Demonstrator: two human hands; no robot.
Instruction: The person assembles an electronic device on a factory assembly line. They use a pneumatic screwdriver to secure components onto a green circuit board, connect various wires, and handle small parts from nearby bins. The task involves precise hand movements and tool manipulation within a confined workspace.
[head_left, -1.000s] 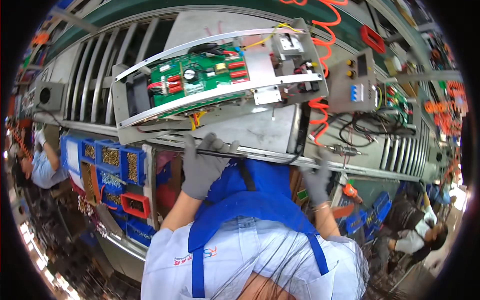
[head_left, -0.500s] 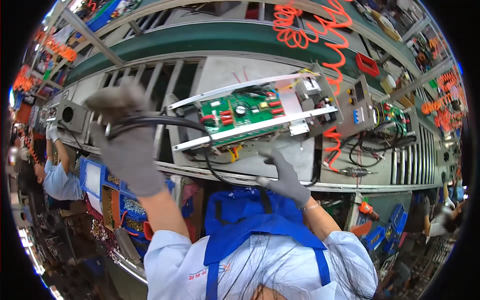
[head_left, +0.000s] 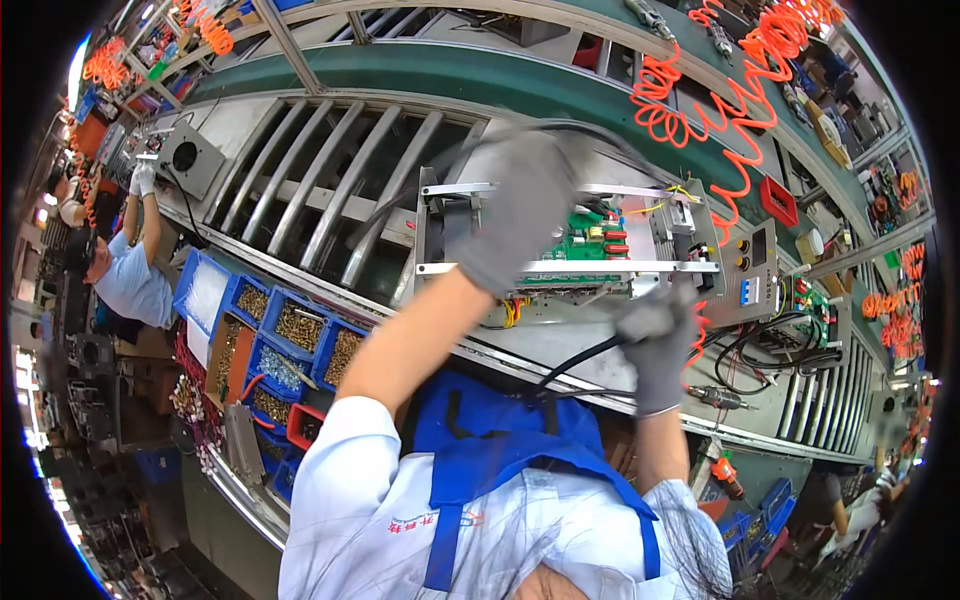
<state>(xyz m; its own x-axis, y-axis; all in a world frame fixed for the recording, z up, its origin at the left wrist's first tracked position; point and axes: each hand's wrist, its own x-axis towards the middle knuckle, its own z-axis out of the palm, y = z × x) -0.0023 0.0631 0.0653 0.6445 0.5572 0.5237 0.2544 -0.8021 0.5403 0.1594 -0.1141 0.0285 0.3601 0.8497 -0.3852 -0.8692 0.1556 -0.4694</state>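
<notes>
My left hand [head_left: 525, 215], in a grey glove and blurred, is above an open metal chassis [head_left: 580, 268]. It is closed on a thick black cable [head_left: 385, 212], which runs out to its left and arcs behind it to the right. Under that hand the green circuit board [head_left: 600, 240] is partly hidden. My right hand [head_left: 657, 345], gloved too, is closed on a black cable length [head_left: 582, 362] by the chassis's near right corner. The fingertips are smeared, and whether both lengths belong to one cable I cannot tell.
Metal rollers [head_left: 345, 195] lie left of the chassis. Blue bins [head_left: 290, 330] of small hardware stand at the near left. Rightward are a second unit [head_left: 755, 275], a power screwdriver [head_left: 718, 397] and orange coiled hoses [head_left: 740, 150]. A co-worker [head_left: 135, 270] works at far left.
My left hand has swung right from beside the chassis to above it, bringing the cable along. My right hand, open before, has moved right and closed on the cable. The view has shifted.
</notes>
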